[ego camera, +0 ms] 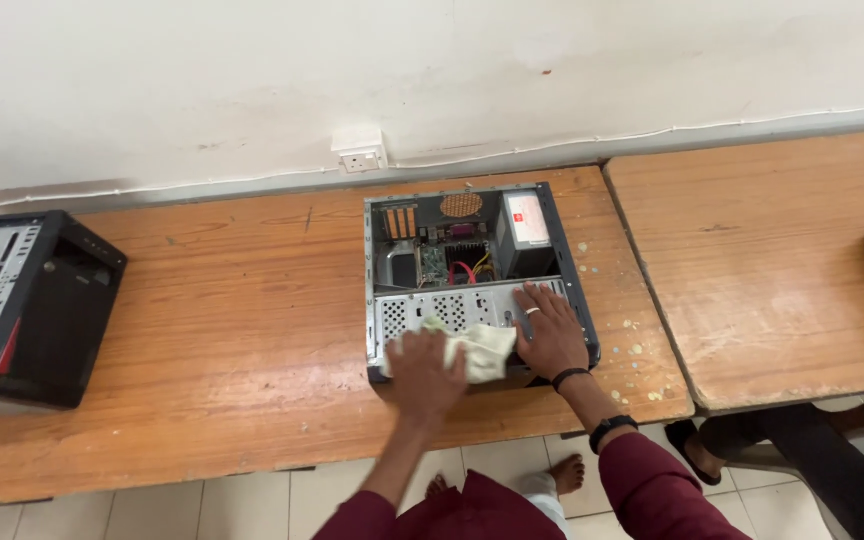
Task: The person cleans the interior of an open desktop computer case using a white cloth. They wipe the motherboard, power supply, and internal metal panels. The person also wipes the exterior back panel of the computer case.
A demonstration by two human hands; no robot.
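Head view looks down on a long wooden table [242, 330] pushed against a pale wall, and in the middle of it lies an open desktop computer case [472, 280] on its side, its innards showing: a green board with red and yellow wires, a grey power supply box [525, 235] in the far right corner, and a perforated metal drive cage [442, 312] along the near edge. The person's left hand [425, 375] is pressed down on a pale, crumpled cloth [479, 348], fingers curled over it and gripping it against the near edge of the case, just over the drive cage. The right hand [550, 335] lies flat and open on the case right beside the cloth, fingers spread toward the power supply, holding nothing, simply resting on the metal; a ring shows on one finger and two dark bands sit on the wrist. Both sleeves are dark red. Well off to the left on the same table stands a second case [22, 305], black with a grey metal inside. A white wall socket [361, 157] sits on the wall just behind the open case. A second wooden table [762, 270] adjoins on the right, and another person's dark-trousered leg [812, 450] and sandalled foot show beneath it.
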